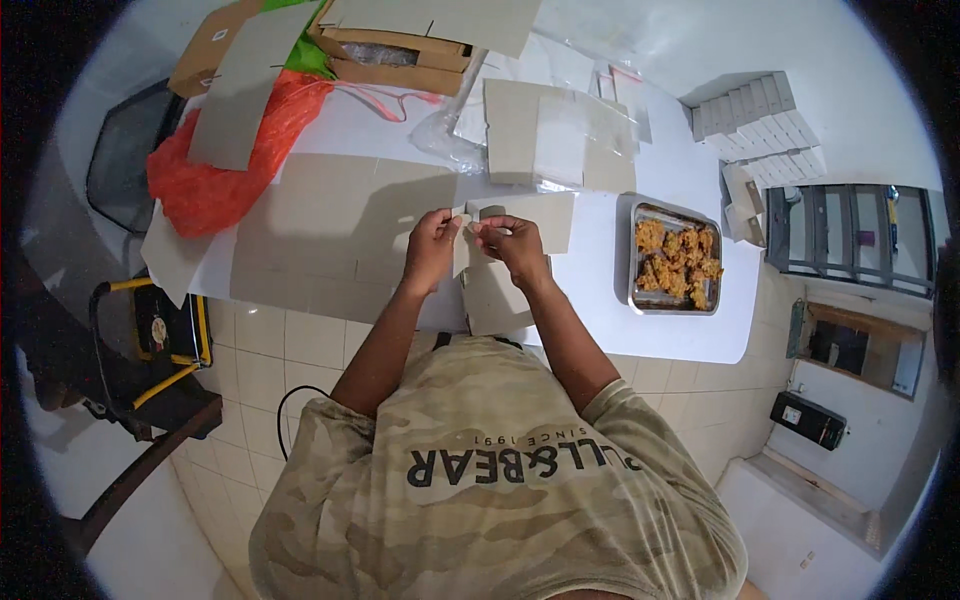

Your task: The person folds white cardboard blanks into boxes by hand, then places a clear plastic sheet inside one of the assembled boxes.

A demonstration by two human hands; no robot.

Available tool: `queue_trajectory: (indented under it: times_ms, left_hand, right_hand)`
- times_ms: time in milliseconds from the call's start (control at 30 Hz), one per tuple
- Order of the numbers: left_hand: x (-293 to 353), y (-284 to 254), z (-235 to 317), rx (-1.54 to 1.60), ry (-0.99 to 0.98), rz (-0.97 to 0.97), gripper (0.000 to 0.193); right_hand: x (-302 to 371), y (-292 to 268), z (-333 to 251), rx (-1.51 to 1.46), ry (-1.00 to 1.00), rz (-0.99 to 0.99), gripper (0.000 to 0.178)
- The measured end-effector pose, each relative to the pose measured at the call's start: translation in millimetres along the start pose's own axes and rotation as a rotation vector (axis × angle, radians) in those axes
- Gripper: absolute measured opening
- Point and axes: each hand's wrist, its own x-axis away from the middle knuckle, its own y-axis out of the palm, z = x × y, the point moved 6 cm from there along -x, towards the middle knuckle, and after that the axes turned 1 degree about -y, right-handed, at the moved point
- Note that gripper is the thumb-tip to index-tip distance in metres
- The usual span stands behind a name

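Observation:
Both of my hands meet over a pale grey cardboard piece (497, 300) at the table's near edge, its panels partly folded. My left hand (431, 250) pinches a small flap of it between thumb and fingers. Close beside it, my right hand (515, 247) is closed, its fingertips on another small flap near a corner. The fingers cover the exact fold between them. A flat cardboard panel (555, 215) spreads out just beyond the right hand. To the left lie larger flat grey cardboard sheets (310, 220).
A metal tray (634, 290) of browned fried pieces (678, 262) stands on the white table (690, 335) to the right. Stacked white boxes (750, 120) are at the far right. Clear plastic and more sheets (510, 130) lie at the back, a red plastic bag (200, 190) at far left.

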Motion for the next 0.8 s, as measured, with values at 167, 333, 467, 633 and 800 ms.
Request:
queue_trajectory:
  times_ms: [167, 333, 467, 633, 800]
  left_hand:
    - [2, -2, -5, -0.065, 0.025, 0.024, 0.018]
    - [3, -3, -12, 0.126, -0.042, -0.039, 0.019]
    - [5, -4, -8, 0.207, -0.077, -0.035, 0.020]
    - [14, -3, 39, -0.264, 0.340, 0.104, 0.019]
    - [6, 10, 45, -0.549, 0.371, 0.034, 0.021]
  right_hand:
    - [2, 4, 2, -0.034, 0.037, -0.046, 0.012]
    - [6, 7, 0, -0.041, 0.057, -0.065, 0.010]
    - [7, 7, 3, -0.085, 0.057, -0.059, 0.010]
    - [7, 7, 2, 0.004, 0.031, -0.064, 0.011]
    - [-14, 5, 30, 0.174, -0.260, -0.090, 0.016]
